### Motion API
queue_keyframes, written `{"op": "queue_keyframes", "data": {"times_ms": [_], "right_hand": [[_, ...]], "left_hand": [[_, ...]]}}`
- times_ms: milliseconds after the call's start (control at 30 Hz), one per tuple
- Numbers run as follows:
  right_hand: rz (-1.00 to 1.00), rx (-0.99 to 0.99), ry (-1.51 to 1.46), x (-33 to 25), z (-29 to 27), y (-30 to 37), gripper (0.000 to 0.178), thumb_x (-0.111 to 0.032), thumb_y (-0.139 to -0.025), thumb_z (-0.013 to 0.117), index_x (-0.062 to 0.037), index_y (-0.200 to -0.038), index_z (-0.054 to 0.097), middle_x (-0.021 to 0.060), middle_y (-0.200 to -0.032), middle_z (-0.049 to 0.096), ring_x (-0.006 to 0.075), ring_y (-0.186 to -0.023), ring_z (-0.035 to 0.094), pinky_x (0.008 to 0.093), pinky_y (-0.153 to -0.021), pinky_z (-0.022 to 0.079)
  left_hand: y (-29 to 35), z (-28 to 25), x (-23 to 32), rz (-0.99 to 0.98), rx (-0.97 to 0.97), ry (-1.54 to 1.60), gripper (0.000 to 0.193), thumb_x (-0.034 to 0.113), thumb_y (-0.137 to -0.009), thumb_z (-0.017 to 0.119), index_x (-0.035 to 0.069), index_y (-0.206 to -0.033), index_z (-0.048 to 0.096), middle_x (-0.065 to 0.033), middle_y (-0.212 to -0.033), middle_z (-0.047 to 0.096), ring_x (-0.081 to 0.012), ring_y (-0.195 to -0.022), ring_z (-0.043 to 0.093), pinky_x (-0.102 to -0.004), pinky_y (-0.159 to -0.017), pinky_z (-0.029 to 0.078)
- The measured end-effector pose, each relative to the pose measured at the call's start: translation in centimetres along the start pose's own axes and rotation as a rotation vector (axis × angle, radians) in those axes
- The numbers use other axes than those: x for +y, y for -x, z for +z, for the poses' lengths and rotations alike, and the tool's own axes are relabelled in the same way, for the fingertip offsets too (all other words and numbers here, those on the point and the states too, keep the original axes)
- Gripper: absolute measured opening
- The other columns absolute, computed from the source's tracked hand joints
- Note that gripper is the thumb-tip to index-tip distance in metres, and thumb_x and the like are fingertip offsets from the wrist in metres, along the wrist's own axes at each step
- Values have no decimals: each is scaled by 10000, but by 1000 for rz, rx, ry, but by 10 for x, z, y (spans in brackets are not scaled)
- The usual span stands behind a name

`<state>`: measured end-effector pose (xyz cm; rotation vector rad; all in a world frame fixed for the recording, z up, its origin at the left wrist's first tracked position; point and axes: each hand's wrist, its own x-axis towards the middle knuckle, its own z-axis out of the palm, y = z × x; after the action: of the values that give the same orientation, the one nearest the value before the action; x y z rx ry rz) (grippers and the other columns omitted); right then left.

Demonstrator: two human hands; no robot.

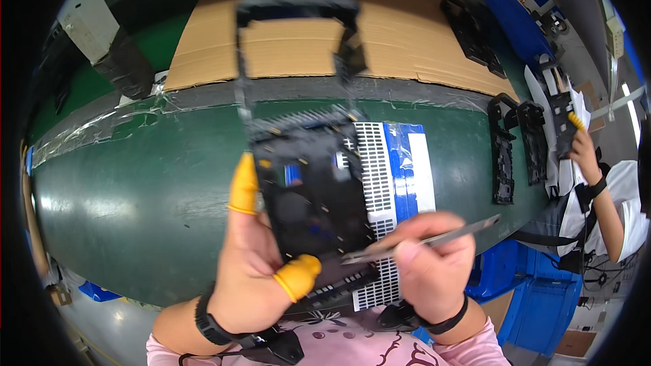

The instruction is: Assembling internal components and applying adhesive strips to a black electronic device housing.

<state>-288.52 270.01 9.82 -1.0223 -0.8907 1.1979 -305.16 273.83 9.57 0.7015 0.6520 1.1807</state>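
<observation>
A black plastic housing [315,193] with an open rectangular frame at its far end is held up over the table. Around its left side and near edge wraps my left hand [261,264], yellow finger cots on the thumb and a finger. My right hand [434,264] is closed on metal tweezers [451,234], whose tips point left to the lower part of the housing. Whether the tips touch it I cannot tell. Beneath the housing lies a white sheet with rows of small black labels [376,183], next to a blue strip [405,169].
The green table [135,210] has a cardboard sheet [407,47] along its far side. Several black housings [503,156] lie at the right. Beyond them a co-worker's hand [583,149] holds another black part. Blue bins [542,305] stand below the table at the right.
</observation>
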Motion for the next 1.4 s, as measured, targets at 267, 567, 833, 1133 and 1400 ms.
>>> {"op": "queue_keyframes", "data": {"times_ms": [267,567,833,1133,1400], "right_hand": [[160,91,109,18,-35,-26,163,52,-754,569,50,-917,554,94,-756,608,93,-662,578,179,-562,431],[206,65,216,23,-36,-24,125,53,-754,567,43,-877,582,84,-733,613,74,-621,567,170,-524,426],[184,64,216,22,-35,-22,124,44,-756,572,47,-880,582,86,-726,615,69,-584,547,160,-502,404],[-6,74,-36,-21,0,-4,153,61,-733,589,84,-880,551,125,-782,605,132,-675,587,215,-607,467],[43,-18,1,1,8,-2,181,69,-757,572,77,-938,553,112,-832,598,119,-719,577,209,-646,462]], "left_hand": [[-16,-7,20,197,255,52,657,123,-703,592,50,-1278,281,-104,-1179,438,-228,-1080,441,-356,-940,340],[-20,-9,18,174,300,119,475,188,-818,479,46,-1251,344,-81,-1162,470,-182,-1070,452,-336,-918,360],[-20,-8,9,124,175,163,391,228,-890,404,78,-1248,357,-71,-1190,463,-206,-1070,461,-363,-922,367],[-6,5,-4,-206,132,299,436,162,-841,507,102,-1245,357,-81,-1151,487,-217,-1041,490,-378,-887,410],[1,4,-10,-259,26,302,431,139,-845,490,82,-1248,346,-99,-1172,472,-225,-1069,474,-385,-906,397]]}}
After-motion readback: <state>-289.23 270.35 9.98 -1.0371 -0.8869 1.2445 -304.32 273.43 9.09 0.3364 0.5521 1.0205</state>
